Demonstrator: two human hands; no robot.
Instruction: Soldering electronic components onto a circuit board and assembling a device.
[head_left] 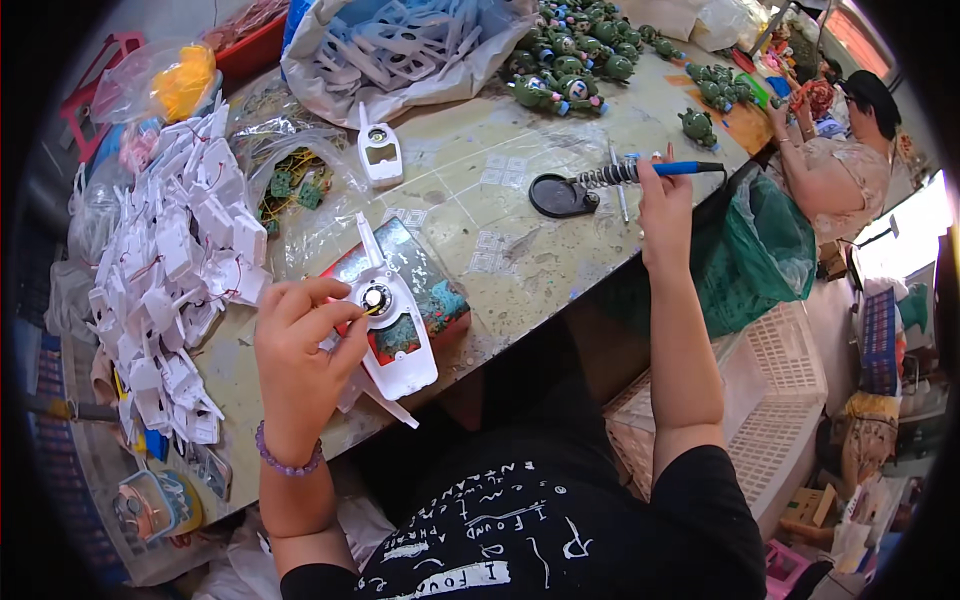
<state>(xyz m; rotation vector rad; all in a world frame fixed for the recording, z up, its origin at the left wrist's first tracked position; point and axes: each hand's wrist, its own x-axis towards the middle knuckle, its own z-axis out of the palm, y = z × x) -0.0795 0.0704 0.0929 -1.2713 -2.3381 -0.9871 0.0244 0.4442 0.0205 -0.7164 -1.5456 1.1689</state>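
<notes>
My left hand (300, 335), with a beaded bracelet at the wrist, pinches a thin yellowish wire (372, 310) beside a small round speaker (376, 298). The speaker sits in a white plastic shell (408, 365) shaped like a toy handset with an antenna. A red patterned box (440, 300) lies under the shell. Out to the right, my right hand (665, 215) grips the blue handle of a soldering iron (690, 168). Its front end is in the metal coil (605, 177) of a stand with a round black base (560, 196).
White shells with red wires pile up (165, 260) at left. Green circuit boards (295, 185) lie in a clear bag. Beyond are another white shell (380, 155), a sack of white parts (400, 50) and green toys (570, 75). A person (845, 170) works at far right.
</notes>
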